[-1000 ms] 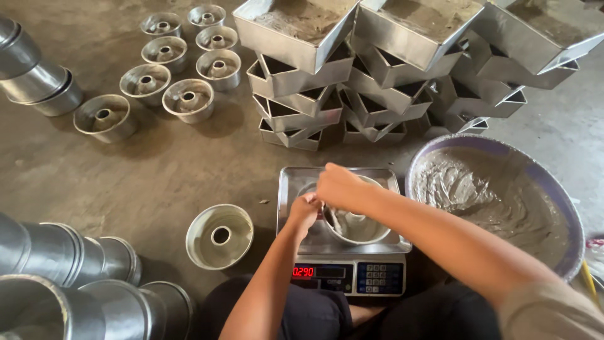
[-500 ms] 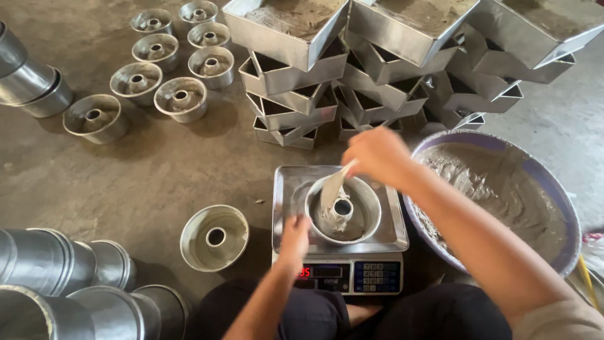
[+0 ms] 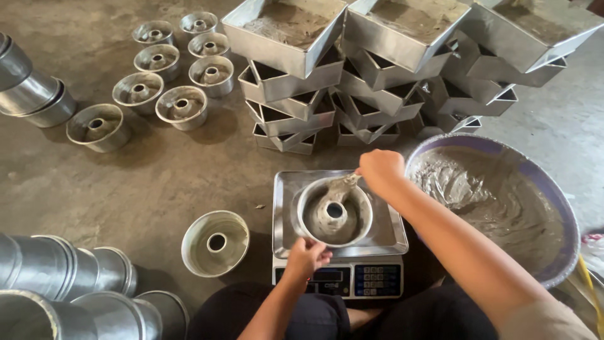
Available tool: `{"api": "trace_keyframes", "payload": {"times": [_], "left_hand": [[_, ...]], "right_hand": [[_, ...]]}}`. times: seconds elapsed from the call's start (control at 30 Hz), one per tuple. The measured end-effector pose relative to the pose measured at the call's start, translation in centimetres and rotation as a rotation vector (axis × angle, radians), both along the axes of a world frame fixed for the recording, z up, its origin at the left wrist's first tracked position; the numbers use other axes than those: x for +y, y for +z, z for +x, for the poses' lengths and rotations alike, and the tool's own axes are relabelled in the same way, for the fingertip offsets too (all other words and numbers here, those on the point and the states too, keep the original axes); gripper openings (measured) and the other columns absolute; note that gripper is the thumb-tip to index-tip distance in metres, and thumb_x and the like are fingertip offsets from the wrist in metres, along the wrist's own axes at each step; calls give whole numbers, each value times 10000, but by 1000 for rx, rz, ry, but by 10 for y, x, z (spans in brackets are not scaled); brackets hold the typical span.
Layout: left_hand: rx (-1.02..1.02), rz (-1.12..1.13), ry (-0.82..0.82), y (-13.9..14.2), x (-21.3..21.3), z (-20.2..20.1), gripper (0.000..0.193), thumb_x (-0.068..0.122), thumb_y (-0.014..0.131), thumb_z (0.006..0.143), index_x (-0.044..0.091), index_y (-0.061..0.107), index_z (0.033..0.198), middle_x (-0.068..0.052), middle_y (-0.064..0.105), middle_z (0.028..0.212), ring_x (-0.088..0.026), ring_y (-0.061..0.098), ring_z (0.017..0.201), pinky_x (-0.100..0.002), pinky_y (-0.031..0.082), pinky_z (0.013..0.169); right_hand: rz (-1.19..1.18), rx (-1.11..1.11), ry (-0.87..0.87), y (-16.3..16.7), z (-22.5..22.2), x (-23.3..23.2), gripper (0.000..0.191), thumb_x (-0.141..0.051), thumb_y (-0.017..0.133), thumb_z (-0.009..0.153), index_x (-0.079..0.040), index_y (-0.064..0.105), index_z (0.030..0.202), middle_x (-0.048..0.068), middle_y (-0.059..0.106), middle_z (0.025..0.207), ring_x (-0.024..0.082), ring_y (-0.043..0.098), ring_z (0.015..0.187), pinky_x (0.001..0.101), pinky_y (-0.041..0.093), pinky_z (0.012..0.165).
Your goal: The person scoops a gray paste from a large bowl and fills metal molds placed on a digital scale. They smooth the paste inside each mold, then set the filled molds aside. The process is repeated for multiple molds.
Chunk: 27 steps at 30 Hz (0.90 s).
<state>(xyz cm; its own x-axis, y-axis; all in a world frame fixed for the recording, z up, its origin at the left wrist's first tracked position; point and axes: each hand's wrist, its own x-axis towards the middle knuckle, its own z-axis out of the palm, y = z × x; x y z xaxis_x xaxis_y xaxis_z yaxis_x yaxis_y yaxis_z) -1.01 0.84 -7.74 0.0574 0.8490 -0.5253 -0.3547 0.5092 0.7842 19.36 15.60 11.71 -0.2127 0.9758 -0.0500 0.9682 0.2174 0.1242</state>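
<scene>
The step in hand looks like portioning: the right hand (image 3: 379, 171) is closed around a spoon (image 3: 343, 186) whose tip drips grey batter into a ring tin (image 3: 334, 213) that sits on the pan of a scale (image 3: 338, 234), in front of the knees. The left hand (image 3: 306, 257) rests at the tin's near rim, fingers curled against it; whether they truly pinch it cannot be told. The tin is partly filled around its centre tube. Judging from this, the next move calls for a steady hand on the tin and a small, controlled dose, with an eye on the scale's red display. Just right of the scale stands a wide purple-rimmed basin (image 3: 553, 208) of the same batter. An empty ring tin (image 3: 216, 243) lies on the floor left of the scale; filled tins (image 3: 165, 82) are set in rows further off at upper left. Stacked square tins (image 3: 296, 75), the top ones holding batter, rise behind the scale, and nested round tins (image 3: 69, 277) lie at lower left. The scale's front shows a blue keypad block; no packages or signs appear.
</scene>
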Motion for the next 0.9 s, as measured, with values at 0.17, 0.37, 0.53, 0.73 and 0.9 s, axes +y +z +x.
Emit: {"api": "trace_keyframes", "payload": {"times": [0.17,0.37,0.53,0.73,0.9], "left_hand": [[380,98,79,8,44,-20,391,215,654,932,27,605,1271,-111,715,1091,-212,677,831,-335,556,658],[1054,569,-114,20,109,-39,271,161,741,887,25,757,1120,-173,780,1005,-265,725,939,-343,549,796],[409,-5,-19,11,46,-32,190,88,674,930,25,649,1107,-158,698,879,-285,653,751,-397,521,620],[28,-99,-68,15,12,-46,221,172,641,921,63,626,1113,-114,710,1071,-217,702,875,-385,587,792],[610,373,-80,19,90,-59,391,141,735,853,61,636,1222,-111,740,1069,-239,710,960,-367,555,843]], "right_hand": [[185,232,387,17,-15,-33,206,-387,753,775,-222,819,881,46,702,852,284,657,936,429,539,740],[195,95,362,-13,-35,-24,122,-299,713,812,-266,819,862,44,679,915,264,658,992,404,544,793],[120,194,59,-32,8,-34,182,-340,647,929,-256,808,927,53,706,902,273,685,939,432,536,780],[140,292,-5,-2,19,-80,198,-400,664,915,-281,801,994,38,676,883,258,675,870,418,530,723],[192,457,318,3,-19,-67,154,-307,698,860,-267,823,941,12,666,831,237,653,903,400,526,721]]}}
